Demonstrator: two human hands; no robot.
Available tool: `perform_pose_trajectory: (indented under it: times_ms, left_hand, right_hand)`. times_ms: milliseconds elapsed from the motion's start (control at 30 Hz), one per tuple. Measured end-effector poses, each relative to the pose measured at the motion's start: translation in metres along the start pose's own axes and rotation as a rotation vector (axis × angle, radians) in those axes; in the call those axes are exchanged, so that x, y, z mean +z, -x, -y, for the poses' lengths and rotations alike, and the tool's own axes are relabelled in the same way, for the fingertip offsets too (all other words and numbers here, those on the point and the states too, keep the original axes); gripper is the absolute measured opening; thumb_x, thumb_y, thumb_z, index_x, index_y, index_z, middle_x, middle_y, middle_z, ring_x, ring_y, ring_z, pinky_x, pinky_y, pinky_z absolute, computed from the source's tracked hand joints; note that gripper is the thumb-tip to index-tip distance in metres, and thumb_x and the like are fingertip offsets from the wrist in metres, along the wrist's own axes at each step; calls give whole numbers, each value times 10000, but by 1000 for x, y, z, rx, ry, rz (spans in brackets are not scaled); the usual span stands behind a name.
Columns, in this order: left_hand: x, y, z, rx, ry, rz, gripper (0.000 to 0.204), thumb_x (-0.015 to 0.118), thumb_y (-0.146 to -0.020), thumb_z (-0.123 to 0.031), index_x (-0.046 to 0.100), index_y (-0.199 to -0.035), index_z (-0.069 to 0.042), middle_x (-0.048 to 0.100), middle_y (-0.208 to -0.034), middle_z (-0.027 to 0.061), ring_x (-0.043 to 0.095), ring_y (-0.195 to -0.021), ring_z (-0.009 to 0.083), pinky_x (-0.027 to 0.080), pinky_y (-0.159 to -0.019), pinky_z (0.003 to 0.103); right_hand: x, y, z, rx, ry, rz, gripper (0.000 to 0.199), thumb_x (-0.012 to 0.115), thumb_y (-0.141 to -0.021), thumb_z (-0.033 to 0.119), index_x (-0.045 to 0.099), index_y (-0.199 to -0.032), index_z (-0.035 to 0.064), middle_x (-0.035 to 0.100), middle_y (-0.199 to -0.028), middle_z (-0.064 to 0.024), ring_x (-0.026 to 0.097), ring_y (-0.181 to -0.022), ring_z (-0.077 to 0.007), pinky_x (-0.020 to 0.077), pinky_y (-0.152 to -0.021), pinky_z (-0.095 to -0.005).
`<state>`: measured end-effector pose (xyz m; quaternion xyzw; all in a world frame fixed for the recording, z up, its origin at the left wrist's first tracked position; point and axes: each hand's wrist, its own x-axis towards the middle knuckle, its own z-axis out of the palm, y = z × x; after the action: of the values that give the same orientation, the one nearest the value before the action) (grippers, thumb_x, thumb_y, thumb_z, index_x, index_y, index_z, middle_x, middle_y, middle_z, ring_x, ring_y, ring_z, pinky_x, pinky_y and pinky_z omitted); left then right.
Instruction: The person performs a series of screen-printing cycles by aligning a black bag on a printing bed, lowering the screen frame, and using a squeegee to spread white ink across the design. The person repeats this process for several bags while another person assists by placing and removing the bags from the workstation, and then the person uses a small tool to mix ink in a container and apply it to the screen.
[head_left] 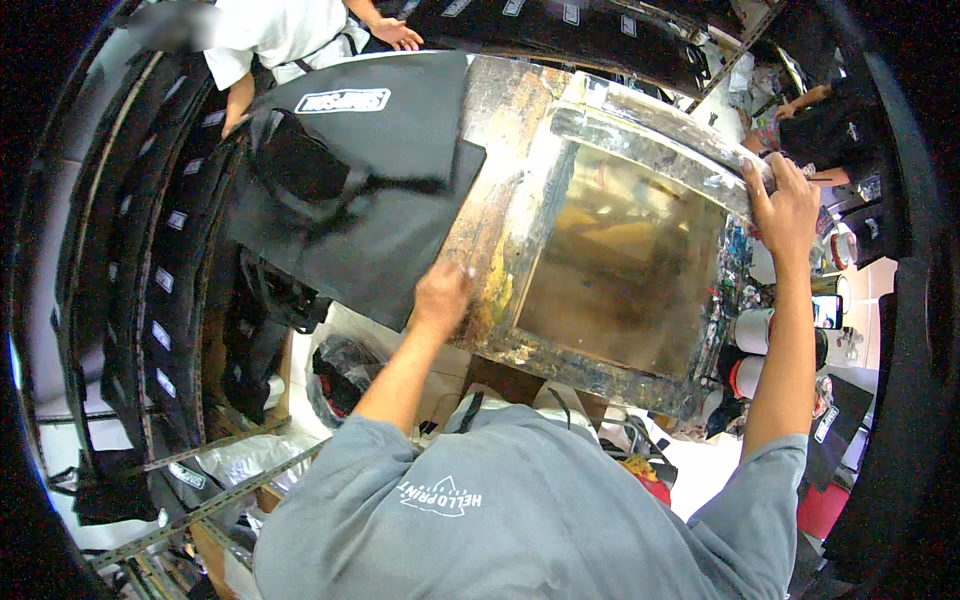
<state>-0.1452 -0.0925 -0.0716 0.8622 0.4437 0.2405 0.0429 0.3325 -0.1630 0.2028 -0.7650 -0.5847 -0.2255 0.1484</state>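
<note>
Frame [620,250] between hands | right hand [785,205] grip closed on far edge | left hand [440,295] fisted at near edge, contents unclear

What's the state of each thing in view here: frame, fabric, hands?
Screen-printing frame: tilted, gripped at two sides, mesh stained.
Black fabric piece: flat on the table, beside the frame, uncovered.
Left hand: closed on the frame's near-left edge.
Right hand: gripping the frame's far-right corner.
</note>
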Motion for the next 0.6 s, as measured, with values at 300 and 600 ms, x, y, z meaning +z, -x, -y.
perform_pose_trajectory:
  times_ms: [300,600]
  left_hand:
    - [15,-28,111,-146,-471,488,168,508,-1042,-199,619,-1047,-73,677,-1000,143,718,-909,350,605,-762,457]
    - [39,-110,-149,143,231,594,433,550,-1020,-450,707,-1112,-57,703,-1053,228,672,-1004,444,542,-869,538]
  right_hand:
    - [3,-12,4,-8,-9,2,574,593,-952,597,705,-1057,45,702,-991,-142,665,-999,-339,430,-930,-492]
    - [9,-50,-27,-47,73,-68,743,478,-952,723,740,-1078,40,751,-1084,-170,712,-1022,-336,489,-850,-489]
